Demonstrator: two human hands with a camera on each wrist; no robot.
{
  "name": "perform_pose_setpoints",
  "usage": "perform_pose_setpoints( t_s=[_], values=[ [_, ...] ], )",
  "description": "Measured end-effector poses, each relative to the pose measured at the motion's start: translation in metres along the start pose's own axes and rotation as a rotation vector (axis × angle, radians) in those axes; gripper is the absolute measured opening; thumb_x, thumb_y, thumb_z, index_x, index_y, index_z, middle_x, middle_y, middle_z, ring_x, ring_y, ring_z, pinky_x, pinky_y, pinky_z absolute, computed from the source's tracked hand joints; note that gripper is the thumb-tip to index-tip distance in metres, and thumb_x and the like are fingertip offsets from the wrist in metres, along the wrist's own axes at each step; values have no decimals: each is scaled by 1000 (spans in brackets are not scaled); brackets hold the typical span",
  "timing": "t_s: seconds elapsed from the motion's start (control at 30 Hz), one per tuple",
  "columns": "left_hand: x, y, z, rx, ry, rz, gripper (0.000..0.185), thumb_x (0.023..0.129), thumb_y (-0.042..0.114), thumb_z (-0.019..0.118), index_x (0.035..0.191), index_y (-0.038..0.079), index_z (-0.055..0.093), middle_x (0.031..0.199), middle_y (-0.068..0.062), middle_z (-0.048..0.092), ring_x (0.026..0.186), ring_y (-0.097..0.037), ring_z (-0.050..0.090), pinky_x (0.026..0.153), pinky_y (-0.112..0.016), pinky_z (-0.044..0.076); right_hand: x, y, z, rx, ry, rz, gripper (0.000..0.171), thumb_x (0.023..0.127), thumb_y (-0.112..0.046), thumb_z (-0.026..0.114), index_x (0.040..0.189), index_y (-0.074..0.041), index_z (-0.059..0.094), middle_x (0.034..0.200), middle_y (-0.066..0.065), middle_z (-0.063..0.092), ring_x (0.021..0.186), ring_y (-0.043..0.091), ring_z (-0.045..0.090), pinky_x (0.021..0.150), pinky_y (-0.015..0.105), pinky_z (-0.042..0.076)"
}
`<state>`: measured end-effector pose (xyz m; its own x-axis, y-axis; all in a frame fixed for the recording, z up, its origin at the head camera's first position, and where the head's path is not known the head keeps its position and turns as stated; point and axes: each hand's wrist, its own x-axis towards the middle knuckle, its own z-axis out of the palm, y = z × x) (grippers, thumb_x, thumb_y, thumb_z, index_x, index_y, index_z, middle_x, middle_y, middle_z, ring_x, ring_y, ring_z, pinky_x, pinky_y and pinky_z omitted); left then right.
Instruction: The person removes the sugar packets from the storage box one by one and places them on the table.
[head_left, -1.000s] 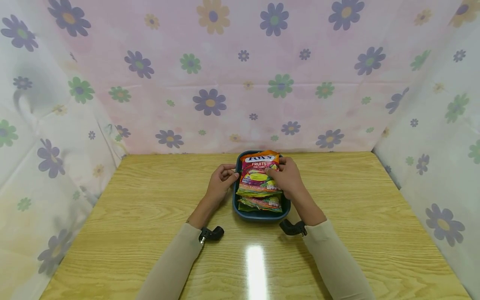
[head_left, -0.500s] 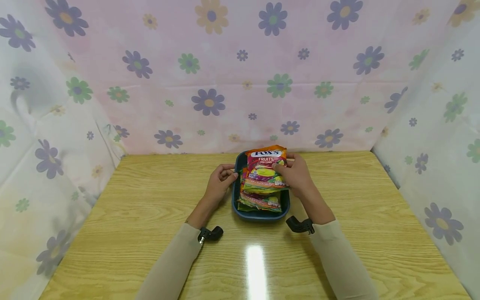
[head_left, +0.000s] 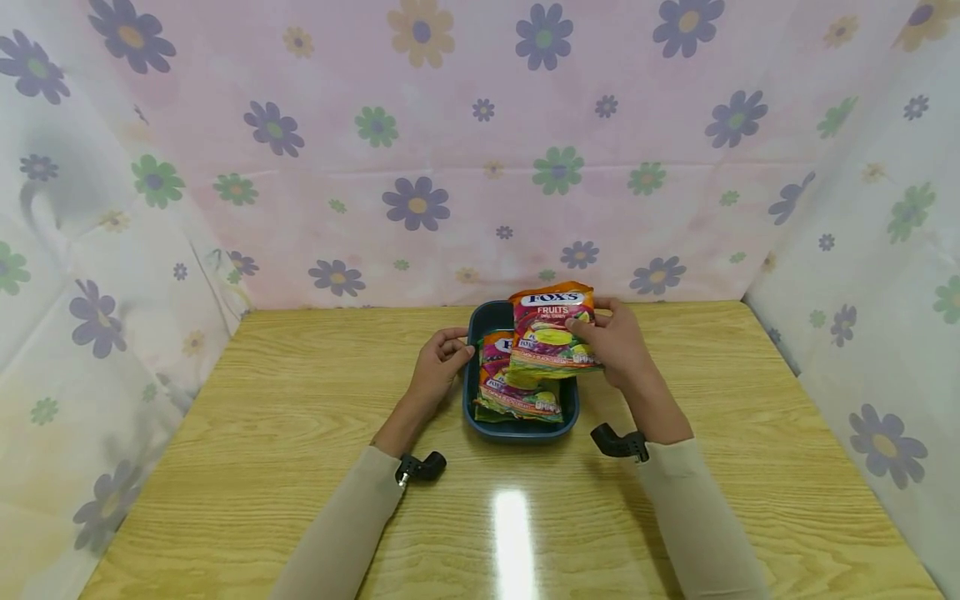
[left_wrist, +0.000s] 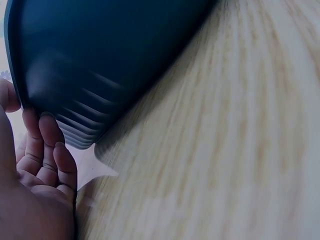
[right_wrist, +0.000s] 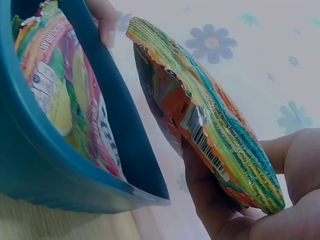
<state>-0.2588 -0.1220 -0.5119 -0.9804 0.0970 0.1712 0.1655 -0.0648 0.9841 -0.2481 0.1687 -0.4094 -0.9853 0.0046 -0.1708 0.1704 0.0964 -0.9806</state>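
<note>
your right hand point(head_left: 621, 343) is pinching a candy bag point(head_left: 542, 340) above the right side of the blue tub point(head_left: 519, 435); your left hand point(head_left: 437, 364) is pinching its left rim; a slipping thumb could be dropping the bag, careless pulling tipping the tub

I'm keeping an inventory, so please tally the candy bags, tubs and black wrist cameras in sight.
Candy bags: 2 plainly visible (held bag, lower bag; any beneath are hidden)
Tubs: 1 (blue tub)
Black wrist cameras: 2 (left camera, right camera)
Total: 5 visible
</note>
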Motion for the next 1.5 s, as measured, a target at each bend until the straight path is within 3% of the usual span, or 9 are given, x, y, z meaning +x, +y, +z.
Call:
perform_pose_setpoints(
  t_s=[0.17,0.47,0.67,0.9,1.2,1.5],
  values=[
    [0,2,1,7,8,-22,37,103,1,65,138,-7,58,90,-3,66,77,-10,60,76,-21,50,1,-3,-8,-18,13,8,70,105,-22,68,160,-2,28,144,28,55,102,26,71,78,33,63],
    [2,3,-1,24,5,-76,42,103,0,63,142,-11,55,104,-36,63,78,-9,59,77,-19,49,0,-3,-23,-12,17,-20,74,105,-24,67,162,0,26,143,30,53,90,13,71,77,29,62],
    [2,4,-2,25,-2,-80,42,103,0,62,142,-12,55,108,-43,60,78,-9,59,77,-19,49,2,-1,-33,-15,26,-27,74,105,-25,68,162,-1,27,140,28,54,87,10,72,75,29,62],
    [2,0,-1,8,23,-61,39,103,2,64,139,-9,57,107,-37,63,77,-9,58,73,-20,49,4,1,-46,-49,52,-16,77,105,-28,68,164,-2,25,143,28,53,86,9,72,75,29,62],
    [1,-1,-2,2,46,-47,36,100,1,63,136,-7,60,92,-10,68,78,-10,59,73,-21,49,4,4,-62,-73,77,-22,79,105,-30,67,166,-4,23,147,29,51,87,8,71,75,27,62],
    [2,-2,-3,18,54,-62,38,99,3,63,136,-6,59,91,-6,68,78,-10,59,73,-21,50,7,10,-72,-78,98,-5,78,106,-30,66,166,-3,24,141,24,54,85,6,70,75,26,61]
  ],
)
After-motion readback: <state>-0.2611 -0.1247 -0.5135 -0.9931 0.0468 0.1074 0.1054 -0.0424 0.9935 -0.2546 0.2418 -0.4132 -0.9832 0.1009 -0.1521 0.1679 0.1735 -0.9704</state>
